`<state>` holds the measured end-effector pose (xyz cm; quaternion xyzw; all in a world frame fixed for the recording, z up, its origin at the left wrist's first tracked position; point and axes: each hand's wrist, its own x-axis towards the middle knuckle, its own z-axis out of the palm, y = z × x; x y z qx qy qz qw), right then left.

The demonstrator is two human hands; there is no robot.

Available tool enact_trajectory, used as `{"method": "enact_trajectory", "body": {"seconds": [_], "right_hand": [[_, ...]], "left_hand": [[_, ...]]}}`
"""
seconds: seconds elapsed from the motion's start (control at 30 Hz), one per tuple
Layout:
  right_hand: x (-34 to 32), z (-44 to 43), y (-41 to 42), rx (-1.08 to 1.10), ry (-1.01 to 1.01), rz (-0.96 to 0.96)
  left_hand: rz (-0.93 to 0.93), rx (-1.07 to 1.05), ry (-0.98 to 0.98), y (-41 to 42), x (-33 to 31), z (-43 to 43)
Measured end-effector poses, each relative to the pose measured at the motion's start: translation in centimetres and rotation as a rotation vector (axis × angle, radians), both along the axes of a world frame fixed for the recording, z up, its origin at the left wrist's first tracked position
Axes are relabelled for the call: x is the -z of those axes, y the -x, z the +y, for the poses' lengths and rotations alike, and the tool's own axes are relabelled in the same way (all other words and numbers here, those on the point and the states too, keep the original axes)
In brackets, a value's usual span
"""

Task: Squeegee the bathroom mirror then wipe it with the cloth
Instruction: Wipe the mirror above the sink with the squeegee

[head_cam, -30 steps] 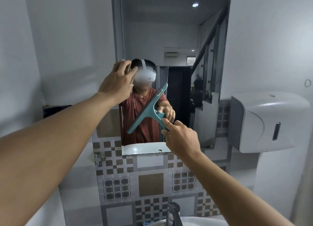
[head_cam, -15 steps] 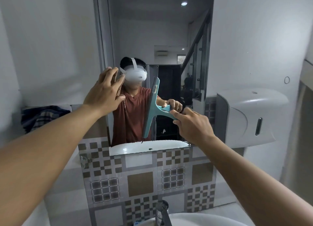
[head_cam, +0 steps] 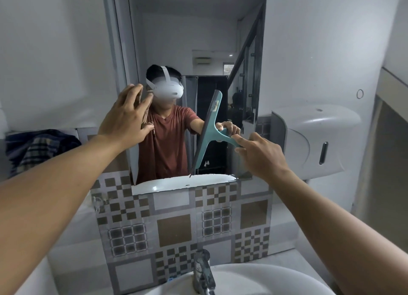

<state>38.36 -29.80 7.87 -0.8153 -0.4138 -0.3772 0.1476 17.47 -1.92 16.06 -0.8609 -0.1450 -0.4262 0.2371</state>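
Observation:
The tall mirror (head_cam: pixel 198 40) hangs on the white wall above patterned tiles. My right hand (head_cam: pixel 258 153) grips the handle of a teal squeegee (head_cam: pixel 207 131), whose blade stands almost upright against the lower right part of the glass. My left hand (head_cam: pixel 127 115) is raised at the mirror's left edge, fingers spread, holding nothing. A dark checked cloth (head_cam: pixel 39 146) lies bunched on a ledge at the left, away from both hands.
A white paper dispenser (head_cam: pixel 313 140) is fixed to the wall right of the mirror. Below are a metal tap (head_cam: pixel 203 270) and the rim of a white basin (head_cam: pixel 254 272). The mirror reflects a person and a staircase.
The squeegee has turned from a slant to nearly upright and moved right across the glass. My left hand has opened its fingers. The view has shifted, revealing the cloth on the left.

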Motion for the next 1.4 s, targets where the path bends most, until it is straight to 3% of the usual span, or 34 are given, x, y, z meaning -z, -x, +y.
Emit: {"method": "enact_trajectory", "body": {"seconds": [0.7,1.4], "right_hand": [[2.9,-2.6,-1.5,0.085,-0.190,0.285],[10.0,3.4,4.9,-0.090,-0.644,0.876]], "left_hand": [[-0.051,0.059,0.008,-0.5,0.4,0.3],[-0.024,0.042,-0.020,0.1,-0.2,0.3]]}}
